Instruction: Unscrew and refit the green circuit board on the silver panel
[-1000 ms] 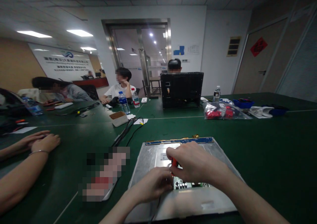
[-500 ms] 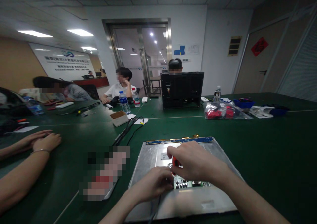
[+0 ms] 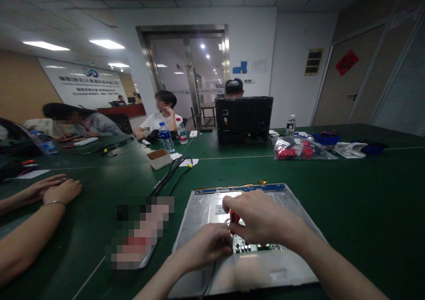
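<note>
A silver metal display panel (image 3: 285, 264) lies flat on the table in front of me, a blue circuit strip (image 3: 245, 188) along its far edge. On its middle sits a green circuit board (image 3: 244, 247), partly covered by my hands. My right hand (image 3: 259, 216) is closed around the red and black handle of a screwdriver (image 3: 234, 217), whose tip is hidden. Beside it, my left hand (image 3: 214, 242) has its fingers pinched together low at the board's left edge. What those fingers hold, if anything, is hidden. A dark cable (image 3: 209, 282) runs from beneath my left hand toward me.
To the left lies a blurred-out flat object (image 3: 142, 233) with black cables (image 3: 169, 174) behind it. A co-worker's hands (image 3: 61, 191) rest farther left. Beyond stand a small open box (image 3: 160, 159), bottles (image 3: 166, 138), a black monitor housing (image 3: 244, 121) and a plastic bag (image 3: 302, 149).
My right hand has turned slightly around the screwdriver handle, its fingers shifting a little to the left. My left hand and the panel keep their places.
</note>
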Tool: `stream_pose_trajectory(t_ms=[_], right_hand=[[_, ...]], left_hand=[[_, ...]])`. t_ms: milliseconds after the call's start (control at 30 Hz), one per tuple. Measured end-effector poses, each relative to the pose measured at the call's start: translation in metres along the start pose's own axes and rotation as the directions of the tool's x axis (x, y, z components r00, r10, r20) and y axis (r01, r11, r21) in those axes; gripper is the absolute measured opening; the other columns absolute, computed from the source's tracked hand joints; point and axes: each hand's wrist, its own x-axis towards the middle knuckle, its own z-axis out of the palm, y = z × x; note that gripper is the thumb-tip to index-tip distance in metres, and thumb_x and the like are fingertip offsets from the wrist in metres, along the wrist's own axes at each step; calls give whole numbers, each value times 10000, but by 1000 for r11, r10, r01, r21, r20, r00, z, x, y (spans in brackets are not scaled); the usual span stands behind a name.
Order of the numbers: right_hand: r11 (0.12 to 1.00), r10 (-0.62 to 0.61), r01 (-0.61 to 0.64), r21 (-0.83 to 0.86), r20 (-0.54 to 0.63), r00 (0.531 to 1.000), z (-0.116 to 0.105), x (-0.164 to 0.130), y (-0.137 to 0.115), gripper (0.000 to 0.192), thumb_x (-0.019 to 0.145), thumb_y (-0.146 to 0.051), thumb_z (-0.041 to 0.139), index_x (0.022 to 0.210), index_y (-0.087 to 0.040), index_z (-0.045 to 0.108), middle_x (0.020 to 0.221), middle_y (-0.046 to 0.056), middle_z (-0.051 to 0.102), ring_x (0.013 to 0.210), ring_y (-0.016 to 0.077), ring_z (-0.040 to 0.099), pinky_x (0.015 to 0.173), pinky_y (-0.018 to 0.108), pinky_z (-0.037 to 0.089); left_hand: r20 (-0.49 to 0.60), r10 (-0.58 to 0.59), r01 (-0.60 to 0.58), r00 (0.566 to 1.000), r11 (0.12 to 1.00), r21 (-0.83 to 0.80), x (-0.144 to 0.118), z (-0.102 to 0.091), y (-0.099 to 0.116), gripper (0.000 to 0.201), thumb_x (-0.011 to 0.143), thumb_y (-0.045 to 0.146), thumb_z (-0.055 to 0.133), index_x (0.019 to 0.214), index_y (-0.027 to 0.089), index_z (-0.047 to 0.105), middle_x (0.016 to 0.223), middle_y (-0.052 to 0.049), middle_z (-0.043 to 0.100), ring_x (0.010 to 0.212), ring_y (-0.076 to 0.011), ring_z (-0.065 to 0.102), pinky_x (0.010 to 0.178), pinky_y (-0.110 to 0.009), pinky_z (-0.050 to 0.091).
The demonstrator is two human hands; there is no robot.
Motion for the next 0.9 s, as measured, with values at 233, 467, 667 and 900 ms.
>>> stream_pose_trajectory(t_ms=[233, 467, 667, 900], right_hand=[[999, 6, -8, -42, -26, 1000, 3, 2, 3, 221, 814, -393, 582, 931, -206, 581, 799, 28, 681, 699, 192, 620, 513, 268, 251], [1000, 24, -24, 0, -39, 999, -2, -1, 4, 194, 804, -358, 597, 928, -209, 583, 787, 16, 682, 683, 177, 603, 517, 259, 242], [1000, 22, -21, 13, -48, 999, -2, -2, 5, 192, 804, -344, 585, 942, -211, 584, 789, 19, 681, 678, 173, 593, 515, 256, 231], [1000, 6, -6, -9, -39, 999, -2, -2, 4, 189, 803, -363, 598, 912, -209, 578, 769, 13, 672, 669, 169, 592, 505, 255, 229]], left_hand=[[9, -19, 19, 1000, 999, 33, -1, 1, 0, 121, 765, 72, 573, 817, 158, 640, 824, -6, 645, 738, -153, 582, 647, -209, 417], [0, -26, 26, 1000, 998, 51, -3, -2, 4, 137, 746, 68, 571, 805, 166, 647, 819, -6, 649, 739, -152, 587, 629, -207, 407], [-17, -15, 16, 1000, 997, 82, -2, -3, 6, 111, 760, 95, 583, 820, 164, 646, 827, -18, 651, 748, -160, 587, 635, -214, 412], [-12, -4, 4, 1000, 999, 51, -2, -2, 5, 121, 769, 77, 560, 803, 164, 638, 830, -11, 651, 753, -152, 592, 635, -206, 410]])
